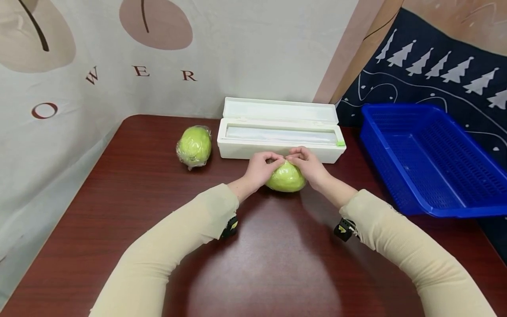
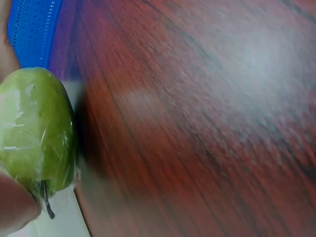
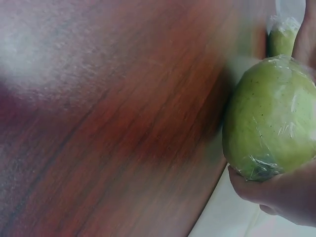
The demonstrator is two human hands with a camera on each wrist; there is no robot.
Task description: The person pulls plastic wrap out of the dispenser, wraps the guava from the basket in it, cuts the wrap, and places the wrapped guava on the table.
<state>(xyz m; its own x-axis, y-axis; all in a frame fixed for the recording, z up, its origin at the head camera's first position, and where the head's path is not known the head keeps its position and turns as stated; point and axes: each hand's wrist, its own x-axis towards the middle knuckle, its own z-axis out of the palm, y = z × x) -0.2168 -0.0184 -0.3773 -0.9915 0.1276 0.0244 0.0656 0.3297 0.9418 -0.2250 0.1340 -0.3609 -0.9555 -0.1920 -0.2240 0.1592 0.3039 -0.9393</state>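
Note:
A green pear point(image 1: 286, 178) wrapped in shiny clear plastic film lies on its side on the table, between both hands. My left hand point(image 1: 261, 167) comes from the left, its thumb and fingers pinching the plastic wrap at the pear's far upper side. From the right, my right hand point(image 1: 310, 165) does likewise, its fingertips close to the left ones. A dark stem pokes out at one end of the pear point(image 2: 37, 128) in the left wrist view. Film bunches around the end of the pear point(image 3: 271, 118) by the thumb in the right wrist view.
A second wrapped pear point(image 1: 195, 146) sits at the back left. Behind the hands stands a white film dispenser box point(image 1: 237, 149), lid raised, a film roll point(image 1: 281, 134) inside. A blue plastic basket point(image 1: 412, 185) occupies the right side of the dark red wooden table point(image 1: 150, 198).

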